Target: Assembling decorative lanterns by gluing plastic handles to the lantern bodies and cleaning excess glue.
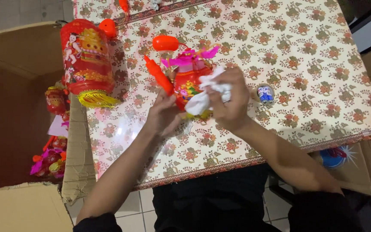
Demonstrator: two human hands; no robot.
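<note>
Head view, looking down on a table (305,86) covered with a flowered cloth. The left hand (163,115) is closed around the lower side of a small red lantern (188,86), which is held just above the table's middle, its pink paper trim at the top. An orange handle (159,75) rises beside the lantern, touching the left fingers. The right hand (230,103) grips a crumpled white cloth (209,94), fingers curled tight, and presses it against the lantern's right side. A larger red lantern (86,60) with a yellow fringe lies at the table's left edge, well apart from the hands. A small round sticker roll (265,93) lies just right of the right hand. A cardboard box (26,129) at the left holds more red lanterns
</note>
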